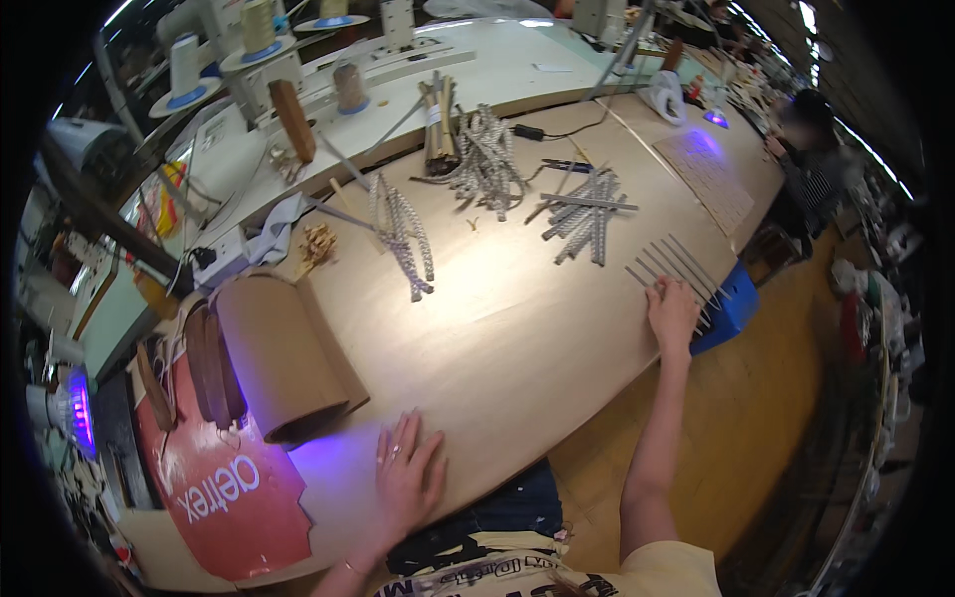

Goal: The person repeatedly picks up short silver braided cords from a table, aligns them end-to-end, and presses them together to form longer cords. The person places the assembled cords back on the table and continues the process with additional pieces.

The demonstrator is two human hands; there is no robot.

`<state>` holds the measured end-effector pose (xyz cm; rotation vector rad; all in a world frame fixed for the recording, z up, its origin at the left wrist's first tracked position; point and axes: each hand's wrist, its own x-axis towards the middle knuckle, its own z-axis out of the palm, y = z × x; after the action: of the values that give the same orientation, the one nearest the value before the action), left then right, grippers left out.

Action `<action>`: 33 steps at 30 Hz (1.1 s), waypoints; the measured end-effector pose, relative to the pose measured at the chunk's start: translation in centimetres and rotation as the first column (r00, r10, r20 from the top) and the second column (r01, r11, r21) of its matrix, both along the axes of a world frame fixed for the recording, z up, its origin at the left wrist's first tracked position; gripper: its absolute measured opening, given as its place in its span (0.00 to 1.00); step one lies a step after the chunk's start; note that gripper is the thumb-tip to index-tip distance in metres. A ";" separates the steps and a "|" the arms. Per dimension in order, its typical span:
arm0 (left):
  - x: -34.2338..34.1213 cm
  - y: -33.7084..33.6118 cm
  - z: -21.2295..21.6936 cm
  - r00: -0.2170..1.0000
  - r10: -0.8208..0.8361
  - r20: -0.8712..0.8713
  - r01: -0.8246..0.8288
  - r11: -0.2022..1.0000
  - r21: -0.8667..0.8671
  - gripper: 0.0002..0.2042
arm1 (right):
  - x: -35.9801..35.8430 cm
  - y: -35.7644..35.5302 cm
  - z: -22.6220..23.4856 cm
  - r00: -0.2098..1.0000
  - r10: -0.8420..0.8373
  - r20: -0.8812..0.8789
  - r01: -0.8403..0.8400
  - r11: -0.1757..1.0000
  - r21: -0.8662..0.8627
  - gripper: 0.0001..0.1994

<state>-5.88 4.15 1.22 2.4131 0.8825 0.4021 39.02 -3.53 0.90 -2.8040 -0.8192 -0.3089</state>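
Note:
My left hand [406,480] lies flat on the brown paper table cover [477,373], fingers spread, holding nothing. At the table's right edge my right hand [673,316] is bent down over a row of thin grey strips [668,261], its fingers closed at the strip nearest the hand. The fingertips partly hide that contact. These strips lie side by side, several of them reaching over a blue bin [734,306] beside the table. Further in is a crossed pile of grey braided strips [589,214]. Longer braided strips [401,239] lie loose left of the middle.
A brown paper roll [284,353] stands at the left on a red sheet [234,478]. At the back are a bundle of braided strips [487,159], a holder with sticks [439,124], snips [567,166] and thread cones [185,70]. Another person [811,149] sits far right.

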 end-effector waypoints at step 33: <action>17.2 23.4 7.8 0.883 -0.243 -0.403 0.466 0.567 0.679 0.02 | -5.9 -1.7 5.0 0.965 0.153 -0.212 -0.134 0.986 0.104 0.11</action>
<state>11.34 27.57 9.00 3.4245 0.2730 0.3293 33.12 -5.22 5.92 -2.6185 -0.9249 -0.0103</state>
